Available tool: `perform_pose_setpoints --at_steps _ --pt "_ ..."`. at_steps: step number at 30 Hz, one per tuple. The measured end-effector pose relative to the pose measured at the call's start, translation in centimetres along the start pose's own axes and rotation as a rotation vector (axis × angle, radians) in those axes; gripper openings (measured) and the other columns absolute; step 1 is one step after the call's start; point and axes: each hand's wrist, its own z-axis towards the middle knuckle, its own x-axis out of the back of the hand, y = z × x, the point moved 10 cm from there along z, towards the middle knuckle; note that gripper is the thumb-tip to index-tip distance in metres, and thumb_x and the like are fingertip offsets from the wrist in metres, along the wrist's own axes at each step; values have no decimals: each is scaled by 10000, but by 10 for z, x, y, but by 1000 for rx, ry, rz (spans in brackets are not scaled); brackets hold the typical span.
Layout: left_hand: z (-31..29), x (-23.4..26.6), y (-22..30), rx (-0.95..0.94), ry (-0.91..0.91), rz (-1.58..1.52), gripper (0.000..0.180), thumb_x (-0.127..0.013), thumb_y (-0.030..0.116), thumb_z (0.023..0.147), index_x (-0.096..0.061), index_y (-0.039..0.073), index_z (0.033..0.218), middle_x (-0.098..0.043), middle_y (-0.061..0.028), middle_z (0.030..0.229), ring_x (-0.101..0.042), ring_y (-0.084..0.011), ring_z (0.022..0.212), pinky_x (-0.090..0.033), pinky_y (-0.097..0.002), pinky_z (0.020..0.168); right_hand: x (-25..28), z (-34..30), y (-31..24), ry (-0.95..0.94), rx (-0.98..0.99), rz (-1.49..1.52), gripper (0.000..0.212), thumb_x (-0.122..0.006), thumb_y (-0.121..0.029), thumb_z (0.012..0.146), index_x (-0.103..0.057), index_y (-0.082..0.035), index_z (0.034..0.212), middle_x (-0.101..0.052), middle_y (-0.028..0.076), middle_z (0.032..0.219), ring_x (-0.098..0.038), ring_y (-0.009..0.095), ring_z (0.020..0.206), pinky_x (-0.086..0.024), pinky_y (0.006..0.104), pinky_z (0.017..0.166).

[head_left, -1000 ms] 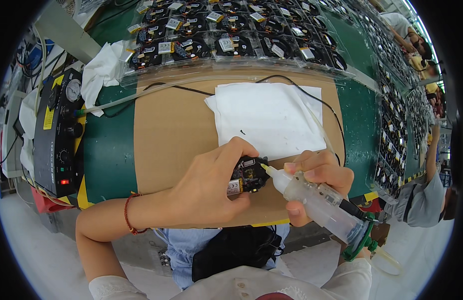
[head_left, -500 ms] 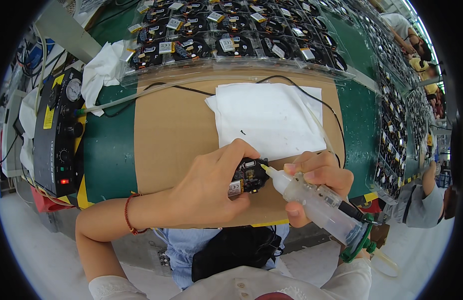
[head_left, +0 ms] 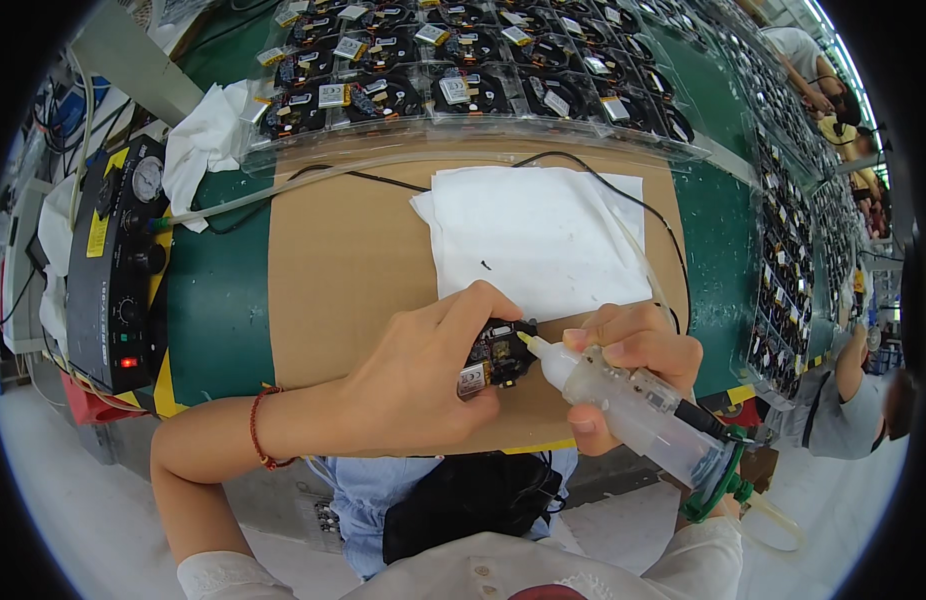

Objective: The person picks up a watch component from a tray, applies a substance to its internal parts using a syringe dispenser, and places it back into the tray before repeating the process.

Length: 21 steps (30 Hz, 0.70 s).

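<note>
Between its thumb and fingers my left hand (head_left: 423,375) grips a small black electronic assembly (head_left: 503,352) with a silver battery on it. My right hand (head_left: 638,365) is wrapped round a translucent glue dispensing syringe (head_left: 623,405) with a green cap and a hose at its rear. The syringe's pale yellow tip (head_left: 526,338) points at the upper right part of the assembly; whether it touches cannot be told. Both hands are above the brown cardboard sheet (head_left: 348,270), near the table's front edge. My left fingers hide part of the assembly.
A folded white cloth (head_left: 533,235) lies on the cardboard, with a black cable and a clear hose beside it. A black dispenser controller (head_left: 118,265) stands at the left. Clear trays (head_left: 453,130) of similar assemblies fill the back. Other people (head_left: 848,400) are at the right.
The syringe tip has shifted slightly left and down over the assembly, my right hand with it. My left hand keeps almost the same place. The person at the right has moved an arm.
</note>
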Motion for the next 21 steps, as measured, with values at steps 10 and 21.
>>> perform_pose_setpoints --at_steps 10,21 --pt "0 0 3 -22 3 25 485 -681 71 607 -480 27 1046 -568 -118 798 -571 -226 646 -462 -297 573 0 -1 4 44 -18 72 533 -785 -161 636 -425 -22 1004 -476 126 777 -522 191 612 -517 331 661" --pt "2 0 9 -28 -27 16 442 -612 5 623 -437 15 1028 -577 -177 847 -587 -363 718 -470 -400 588 -1 0 0 91 10 62 533 -780 -168 647 -423 -9 1009 -479 130 775 -531 192 613 -502 309 634"
